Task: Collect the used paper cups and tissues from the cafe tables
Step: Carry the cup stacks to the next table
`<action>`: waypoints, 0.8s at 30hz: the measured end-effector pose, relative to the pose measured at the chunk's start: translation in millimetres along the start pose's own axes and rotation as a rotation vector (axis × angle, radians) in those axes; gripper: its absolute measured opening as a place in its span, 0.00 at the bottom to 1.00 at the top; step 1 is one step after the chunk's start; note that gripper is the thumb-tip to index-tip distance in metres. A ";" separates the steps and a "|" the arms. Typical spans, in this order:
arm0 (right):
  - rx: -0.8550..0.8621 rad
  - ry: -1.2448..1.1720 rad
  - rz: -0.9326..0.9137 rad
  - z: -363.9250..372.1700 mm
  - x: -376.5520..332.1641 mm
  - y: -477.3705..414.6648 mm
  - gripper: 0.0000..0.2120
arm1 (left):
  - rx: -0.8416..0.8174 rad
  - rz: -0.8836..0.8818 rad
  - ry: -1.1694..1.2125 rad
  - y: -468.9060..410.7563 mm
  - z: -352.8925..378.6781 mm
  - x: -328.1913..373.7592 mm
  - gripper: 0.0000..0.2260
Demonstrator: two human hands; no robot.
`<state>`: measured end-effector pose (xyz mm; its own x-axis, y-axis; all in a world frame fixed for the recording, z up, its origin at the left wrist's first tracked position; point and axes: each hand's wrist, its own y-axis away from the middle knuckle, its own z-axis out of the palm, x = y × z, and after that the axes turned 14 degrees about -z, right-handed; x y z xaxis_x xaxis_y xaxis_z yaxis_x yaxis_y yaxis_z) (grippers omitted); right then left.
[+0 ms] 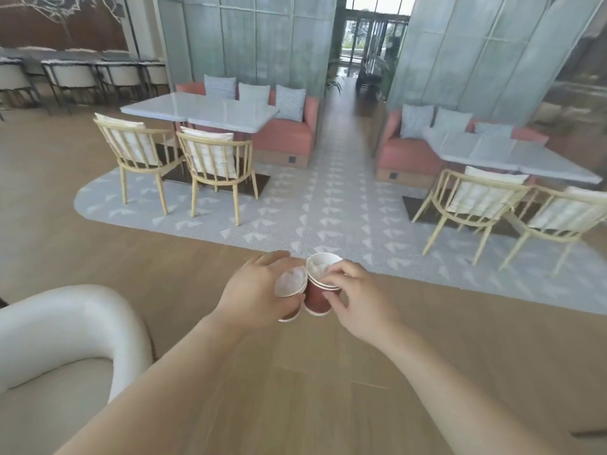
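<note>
My left hand (254,287) grips a brown paper cup (290,292) with a white rim and crumpled tissue inside it. Touching it on the right is a stack of brown paper cups (318,298), nested one in another, with tissue in the top one. My right hand (353,292) holds that stack by its rims, fingers curled over the top. Both are held in front of me over the wooden floor.
A white rounded armchair (65,343) sits at lower left. Ahead stand two white marble tables, one on the left (200,113) and one on the right (512,156), with pale wooden chairs (216,165), pink sofas (282,133) and a grey patterned rug (315,205).
</note>
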<state>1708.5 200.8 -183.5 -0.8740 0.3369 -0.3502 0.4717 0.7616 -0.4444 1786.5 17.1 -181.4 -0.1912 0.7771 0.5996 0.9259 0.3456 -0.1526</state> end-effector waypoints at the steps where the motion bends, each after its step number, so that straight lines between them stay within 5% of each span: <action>1: 0.007 0.010 0.017 -3.4 9.5 0.9 0.10 | -0.019 0.014 0.008 -9.7 7.6 3.9 0.22; 12: -0.003 0.033 0.066 38.4 85.0 -73.2 0.09 | -0.059 0.008 0.011 -122.0 40.1 -43.1 0.25; 24: -0.157 -0.145 -0.137 193.9 121.3 -342.8 0.07 | 0.123 -0.230 -0.041 -284.7 -49.9 -230.7 0.26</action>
<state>1463.5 -126.7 -233.5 -0.8974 0.1499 -0.4150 0.3157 0.8753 -0.3663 1583.3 -286.9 -237.1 -0.4076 0.6905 0.5975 0.8105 0.5750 -0.1116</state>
